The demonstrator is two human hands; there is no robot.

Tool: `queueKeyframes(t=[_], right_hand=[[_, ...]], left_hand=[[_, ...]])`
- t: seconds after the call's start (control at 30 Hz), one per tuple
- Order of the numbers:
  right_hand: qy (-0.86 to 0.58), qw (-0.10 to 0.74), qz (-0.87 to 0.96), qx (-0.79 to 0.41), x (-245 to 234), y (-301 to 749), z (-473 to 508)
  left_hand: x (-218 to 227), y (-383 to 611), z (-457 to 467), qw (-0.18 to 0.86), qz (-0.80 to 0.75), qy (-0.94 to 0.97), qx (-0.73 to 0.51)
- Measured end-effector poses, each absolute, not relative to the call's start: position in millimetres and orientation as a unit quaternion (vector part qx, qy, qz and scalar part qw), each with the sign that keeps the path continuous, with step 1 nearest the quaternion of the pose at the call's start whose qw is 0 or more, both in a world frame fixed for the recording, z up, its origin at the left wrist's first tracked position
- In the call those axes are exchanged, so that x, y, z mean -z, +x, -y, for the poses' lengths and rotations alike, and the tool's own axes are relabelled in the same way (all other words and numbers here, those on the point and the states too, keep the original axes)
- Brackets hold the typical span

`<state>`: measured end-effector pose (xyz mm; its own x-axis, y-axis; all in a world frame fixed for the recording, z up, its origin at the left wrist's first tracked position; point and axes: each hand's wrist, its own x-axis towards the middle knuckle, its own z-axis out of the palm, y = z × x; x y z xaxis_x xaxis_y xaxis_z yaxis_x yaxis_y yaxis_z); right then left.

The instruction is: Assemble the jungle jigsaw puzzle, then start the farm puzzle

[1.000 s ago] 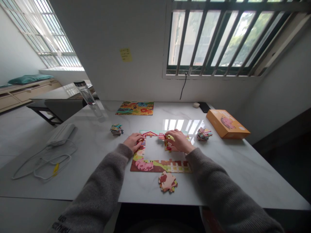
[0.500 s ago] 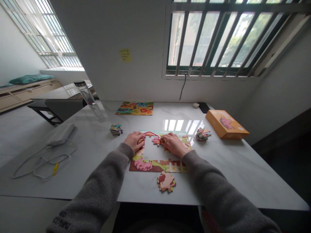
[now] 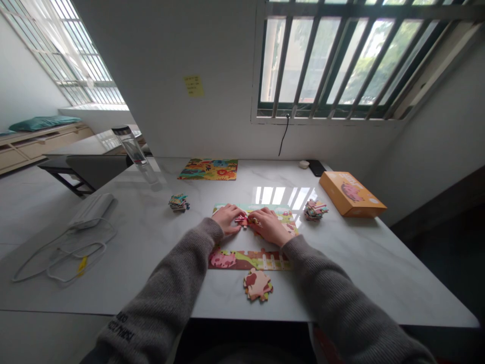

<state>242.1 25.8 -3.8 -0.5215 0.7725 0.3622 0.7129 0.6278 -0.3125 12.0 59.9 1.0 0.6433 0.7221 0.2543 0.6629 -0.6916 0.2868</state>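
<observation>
The left hand point(image 3: 227, 218) has slid rightward along the top of the colourful cardboard jigsaw frame point(image 3: 246, 259), and now sits just beside the right hand point(image 3: 270, 226), both closing around small red-and-pink jigsaw pieces point(image 3: 242, 220).

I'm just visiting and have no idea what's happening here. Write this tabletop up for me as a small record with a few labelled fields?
Left hand: on the farm jigsaw puzzle, next to the small red-and-pink pieces
Right hand: at those same pieces, close beside the left; any grip is hidden
Things nearby: a stack of puzzle pieces to the right, another stack to the left, a loose pile nearer the person
Rest: orange box, jungle-pattern puzzle, water bottle, white cable, all on a white marble table
</observation>
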Motion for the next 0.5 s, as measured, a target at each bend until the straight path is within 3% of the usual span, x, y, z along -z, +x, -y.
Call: queueKeyframes(t=[0.5], right_hand=[[-0.432, 0.234, 0.869, -0.053, 3.3, 240.3, -21.9]], left_hand=[[3.8, 14.4, -52.5, 0.076, -0.408, 0.888, -0.199]])
